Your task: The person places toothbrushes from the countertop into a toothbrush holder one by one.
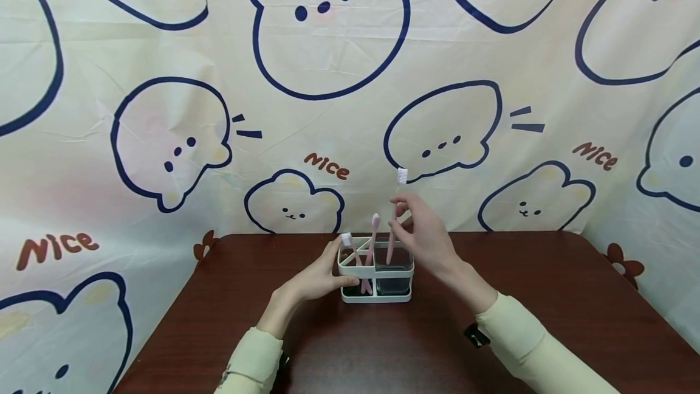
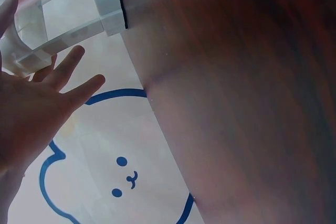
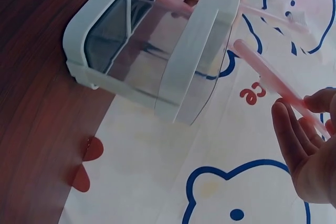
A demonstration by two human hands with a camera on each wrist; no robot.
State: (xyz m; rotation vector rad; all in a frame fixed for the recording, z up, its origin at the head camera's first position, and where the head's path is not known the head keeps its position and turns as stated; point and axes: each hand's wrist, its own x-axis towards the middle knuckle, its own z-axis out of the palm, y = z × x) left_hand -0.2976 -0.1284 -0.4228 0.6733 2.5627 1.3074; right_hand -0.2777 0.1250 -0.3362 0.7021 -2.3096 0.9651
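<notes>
A white toothbrush holder [image 1: 377, 272] stands on the table. Its left side is gripped by my left hand [image 1: 314, 278], thumb at the front and fingers behind. Two pink toothbrushes [image 1: 374, 233] lean in its left part, heads up. A clear cup [image 1: 394, 286] fills the right part. Above that cup, my right hand [image 1: 429, 236] pinches another pink toothbrush [image 1: 391, 248] between thumb and fingers, its white bristles at the top. In the right wrist view, the handle end of this toothbrush [image 3: 257, 64] is apart from the holder's upper rim [image 3: 181, 77].
The dark brown wooden table [image 1: 219, 333] ends just behind the holder. A pale cloth [image 1: 361, 120] with bear drawings hangs beyond the far edge and along both sides.
</notes>
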